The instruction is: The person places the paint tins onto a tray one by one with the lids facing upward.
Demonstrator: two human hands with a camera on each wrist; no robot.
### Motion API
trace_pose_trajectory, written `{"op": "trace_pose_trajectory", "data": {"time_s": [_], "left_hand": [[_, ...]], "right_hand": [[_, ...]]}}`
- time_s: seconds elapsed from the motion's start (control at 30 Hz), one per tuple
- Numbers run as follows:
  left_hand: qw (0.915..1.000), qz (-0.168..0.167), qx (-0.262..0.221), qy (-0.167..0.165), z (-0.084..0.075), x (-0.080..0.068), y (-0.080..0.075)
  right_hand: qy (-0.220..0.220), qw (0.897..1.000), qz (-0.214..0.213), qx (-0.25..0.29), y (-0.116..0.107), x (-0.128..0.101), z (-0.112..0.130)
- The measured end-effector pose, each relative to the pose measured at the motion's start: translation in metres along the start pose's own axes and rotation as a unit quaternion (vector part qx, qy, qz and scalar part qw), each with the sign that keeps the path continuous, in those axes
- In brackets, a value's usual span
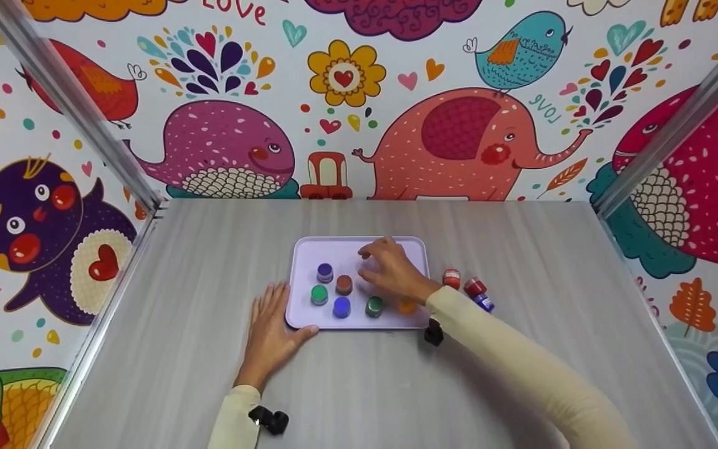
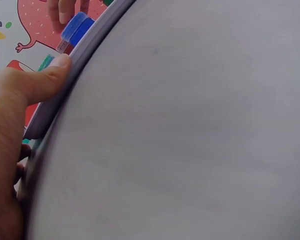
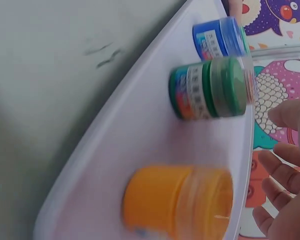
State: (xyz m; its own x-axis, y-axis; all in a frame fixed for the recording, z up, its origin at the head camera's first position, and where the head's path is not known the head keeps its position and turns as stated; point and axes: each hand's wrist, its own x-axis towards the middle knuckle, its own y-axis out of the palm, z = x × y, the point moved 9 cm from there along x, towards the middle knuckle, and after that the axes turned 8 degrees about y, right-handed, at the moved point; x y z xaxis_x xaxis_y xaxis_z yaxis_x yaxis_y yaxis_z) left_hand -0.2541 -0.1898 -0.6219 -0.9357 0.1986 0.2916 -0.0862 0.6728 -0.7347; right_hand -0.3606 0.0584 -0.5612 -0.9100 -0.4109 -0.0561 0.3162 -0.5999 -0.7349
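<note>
Hands both open: left (image 1: 275, 330) steadies the tray (image 1: 309, 249) edge, right (image 1: 393, 271) hovers above bare tray floor.

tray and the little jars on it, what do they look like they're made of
Tray: looks like moulded plastic, pale lilac, smooth with a soft sheen and a rounded raised rim. Orange jar: probably plastic, a clear glossy body with colour showing through and an opaque orange cap. Green jar: likely the same, with a printed paper-like label round it.
</note>
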Motion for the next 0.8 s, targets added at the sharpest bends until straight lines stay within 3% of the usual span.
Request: {"op": "trace_pose_trajectory", "data": {"time_s": [0.37,0.63,0.8], "left_hand": [[1.0000,-0.008,-0.001,0.002,0.000,0.000,0.000],[0.9998,0.014,-0.003,-0.016,0.002,0.001,0.003],[0.9999,0.011,0.000,-0.011,0.002,0.000,0.002]], "right_hand": [[0.002,0.999,-0.027,0.024,-0.026,-0.023,-0.020],[0.027,0.998,-0.043,0.027,-0.044,-0.039,-0.040],[0.057,0.997,-0.045,0.034,-0.053,-0.050,-0.057]]}}
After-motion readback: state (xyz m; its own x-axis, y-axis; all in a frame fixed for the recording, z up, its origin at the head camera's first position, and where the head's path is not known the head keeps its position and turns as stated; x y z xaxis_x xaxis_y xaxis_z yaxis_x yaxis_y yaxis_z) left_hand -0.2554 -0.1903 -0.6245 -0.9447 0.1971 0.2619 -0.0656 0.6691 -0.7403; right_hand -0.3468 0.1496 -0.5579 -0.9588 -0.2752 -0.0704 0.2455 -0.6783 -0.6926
